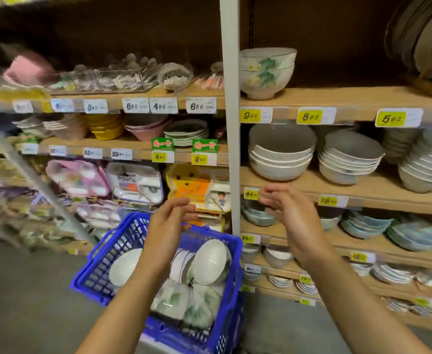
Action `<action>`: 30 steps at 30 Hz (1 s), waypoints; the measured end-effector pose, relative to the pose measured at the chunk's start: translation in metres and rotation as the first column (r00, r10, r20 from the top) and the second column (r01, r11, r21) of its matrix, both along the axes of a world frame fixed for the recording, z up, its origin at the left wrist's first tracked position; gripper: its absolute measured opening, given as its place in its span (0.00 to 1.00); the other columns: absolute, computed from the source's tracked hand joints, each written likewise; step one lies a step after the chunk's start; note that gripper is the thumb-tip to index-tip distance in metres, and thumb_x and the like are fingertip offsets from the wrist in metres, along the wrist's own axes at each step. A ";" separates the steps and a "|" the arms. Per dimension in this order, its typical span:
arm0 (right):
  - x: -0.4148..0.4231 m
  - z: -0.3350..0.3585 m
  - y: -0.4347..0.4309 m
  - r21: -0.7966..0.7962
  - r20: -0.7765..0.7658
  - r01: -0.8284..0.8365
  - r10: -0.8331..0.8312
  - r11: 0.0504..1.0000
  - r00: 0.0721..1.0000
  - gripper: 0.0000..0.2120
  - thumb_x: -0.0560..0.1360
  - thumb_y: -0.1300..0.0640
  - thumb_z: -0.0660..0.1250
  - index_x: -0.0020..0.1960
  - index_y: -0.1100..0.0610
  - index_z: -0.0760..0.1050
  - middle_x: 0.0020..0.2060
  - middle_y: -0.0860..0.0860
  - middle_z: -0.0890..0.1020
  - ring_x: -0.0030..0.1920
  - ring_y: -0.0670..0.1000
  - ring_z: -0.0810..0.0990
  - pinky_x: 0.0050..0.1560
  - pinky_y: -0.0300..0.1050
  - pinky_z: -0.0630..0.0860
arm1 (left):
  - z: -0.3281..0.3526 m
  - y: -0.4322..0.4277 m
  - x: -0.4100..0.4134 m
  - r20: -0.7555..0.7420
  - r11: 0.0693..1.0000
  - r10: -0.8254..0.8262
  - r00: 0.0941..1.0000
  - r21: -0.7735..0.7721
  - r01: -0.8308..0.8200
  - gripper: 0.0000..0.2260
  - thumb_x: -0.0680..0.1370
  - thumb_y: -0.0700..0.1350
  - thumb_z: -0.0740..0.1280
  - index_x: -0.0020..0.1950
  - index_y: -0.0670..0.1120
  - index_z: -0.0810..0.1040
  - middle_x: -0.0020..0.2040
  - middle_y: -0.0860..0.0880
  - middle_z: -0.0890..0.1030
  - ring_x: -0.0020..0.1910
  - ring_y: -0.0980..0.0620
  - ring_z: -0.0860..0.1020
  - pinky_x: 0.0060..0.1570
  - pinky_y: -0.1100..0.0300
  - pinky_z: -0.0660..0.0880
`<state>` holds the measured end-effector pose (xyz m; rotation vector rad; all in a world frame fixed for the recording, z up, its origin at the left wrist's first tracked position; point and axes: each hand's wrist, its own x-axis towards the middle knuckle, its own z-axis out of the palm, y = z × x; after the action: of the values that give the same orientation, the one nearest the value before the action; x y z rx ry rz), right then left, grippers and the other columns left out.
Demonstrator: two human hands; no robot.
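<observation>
Count, this frame:
- 2 hands: left hand (169, 221), right hand (286, 213).
- 1 blue basket (133, 226).
- basket bowls (211, 261): at least 4, stacked and overlapping, so the exact number is unclear.
- 2 floral bowls (266, 70), nested on the top right shelf (350, 98).
- 3 yellow price tags (309, 116) on that shelf's edge.
- 2 green signs (162, 144).

The basket (102, 277) is bright blue, with a lattice pattern in its walls. Inside are plain white bowls (211, 261) and leaf-pattern bowls (174, 300), white with green. The flower bowls (266, 72) are cream with yellow flowers and green leaves. The small bowls (105, 127) are mustard yellow. The left price tags (135, 105) are white, the right price tags (309, 116) yellow. Two signs (162, 144) are green with red characters.
</observation>
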<state>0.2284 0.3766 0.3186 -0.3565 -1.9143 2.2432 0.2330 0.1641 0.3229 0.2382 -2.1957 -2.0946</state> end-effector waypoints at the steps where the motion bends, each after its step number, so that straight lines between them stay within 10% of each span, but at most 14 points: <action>1: 0.008 -0.012 -0.007 0.008 0.043 -0.022 0.022 1.000 0.999 0.11 0.79 0.64 0.60 0.49 0.54 0.80 0.48 0.53 0.85 0.51 0.50 0.83 0.55 0.45 0.77 | -0.011 -0.009 0.007 0.054 1.000 -0.010 0.998 -0.029 0.012 0.12 0.80 0.37 0.57 0.48 0.47 0.79 0.46 0.47 0.84 0.43 0.50 0.81 0.46 0.56 0.75; 15: 0.016 -0.127 -0.077 0.169 0.495 -0.178 0.073 0.969 0.866 0.10 0.77 0.62 0.60 0.46 0.67 0.77 0.39 0.65 0.75 0.41 0.54 0.73 0.40 0.46 0.70 | -0.125 -0.074 -0.014 0.479 0.987 -0.130 0.868 -0.023 0.160 0.08 0.79 0.42 0.60 0.50 0.42 0.78 0.45 0.43 0.82 0.42 0.46 0.79 0.39 0.57 0.75; 21: -0.026 -0.158 -0.119 0.251 0.577 -0.106 -0.061 0.962 0.814 0.09 0.74 0.63 0.61 0.35 0.57 0.69 0.34 0.54 0.72 0.35 0.51 0.70 0.39 0.45 0.67 | -0.174 -0.104 -0.071 0.556 0.963 -0.188 0.810 -0.057 0.263 0.09 0.79 0.41 0.58 0.42 0.44 0.76 0.41 0.45 0.78 0.37 0.47 0.76 0.36 0.58 0.70; 24: -0.043 -0.180 -0.144 0.366 0.613 -0.097 -0.161 0.926 0.773 0.02 0.76 0.61 0.62 0.47 0.60 0.72 0.44 0.57 0.76 0.45 0.56 0.76 0.45 0.45 0.68 | -0.205 -0.108 -0.097 0.588 0.925 -0.218 0.779 -0.129 0.357 0.10 0.79 0.41 0.58 0.39 0.46 0.73 0.39 0.46 0.75 0.37 0.47 0.74 0.37 0.58 0.70; 27: -0.054 -0.200 -0.164 0.498 0.673 -0.169 -0.255 0.851 0.695 0.22 0.78 0.57 0.62 0.68 0.65 0.65 0.63 0.62 0.73 0.62 0.61 0.74 0.54 0.48 0.71 | -0.233 -0.106 -0.117 0.632 0.861 -0.310 0.710 -0.131 0.492 0.09 0.80 0.42 0.60 0.51 0.40 0.78 0.44 0.47 0.77 0.41 0.48 0.76 0.45 0.55 0.77; 30: -0.054 -0.215 -0.174 0.587 0.675 -0.170 -0.362 0.791 0.643 0.23 0.78 0.58 0.62 0.68 0.67 0.63 0.65 0.64 0.72 0.64 0.62 0.73 0.57 0.49 0.72 | -0.257 -0.102 -0.136 0.666 0.801 -0.365 0.650 -0.131 0.584 0.15 0.80 0.43 0.61 0.62 0.36 0.76 0.50 0.44 0.78 0.47 0.46 0.76 0.51 0.52 0.77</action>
<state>0.1749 0.2027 0.1038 -1.4456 -2.7621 1.2889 0.0968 0.0626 0.0663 0.3799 -3.3043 -1.9881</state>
